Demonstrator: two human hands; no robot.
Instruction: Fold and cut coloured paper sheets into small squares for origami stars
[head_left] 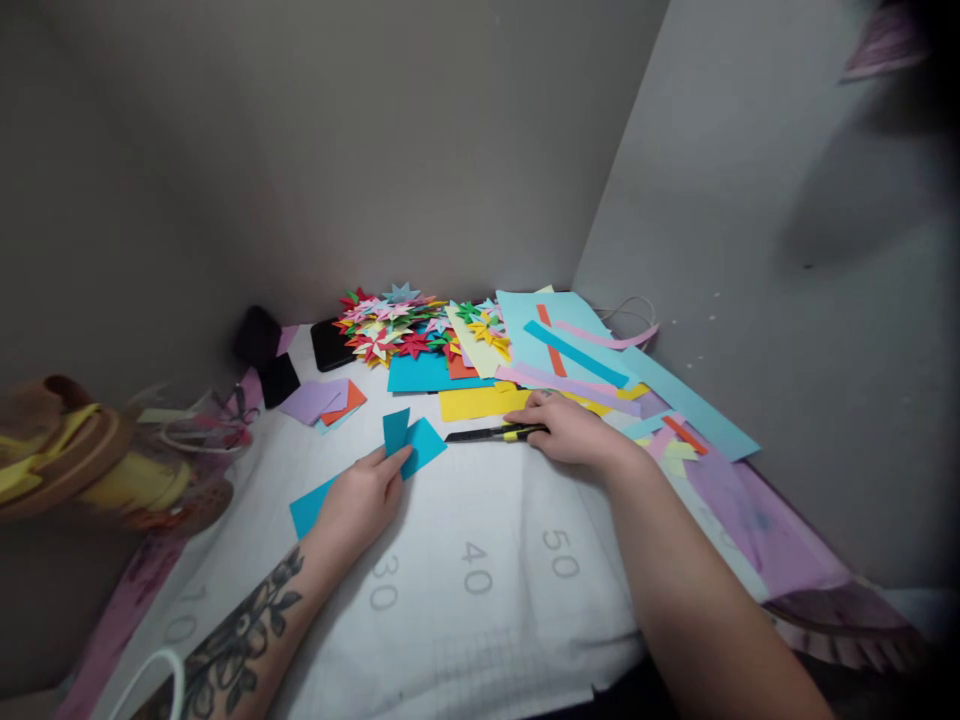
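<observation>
My left hand (369,490) is at the left of the white mat, its fingers closed on blue paper (426,447). One blue flap stands up by the fingertips, and a longer blue part (309,507) runs out under the hand to the lower left. My right hand (559,428) is wrapped round the handle of a black and yellow utility knife (480,434). Its dark blade points left toward the blue paper, with a small gap between them. Just behind the knife lies a yellow paper strip (480,403).
Folded paper stars (397,325) are heaped at the back, beside a black phone (330,345). Coloured sheets and strips (600,360) cover the right side. Small purple and orange squares (319,398) lie left. A brown pot-like container (82,450) stands at the left edge. Grey walls enclose the back and right.
</observation>
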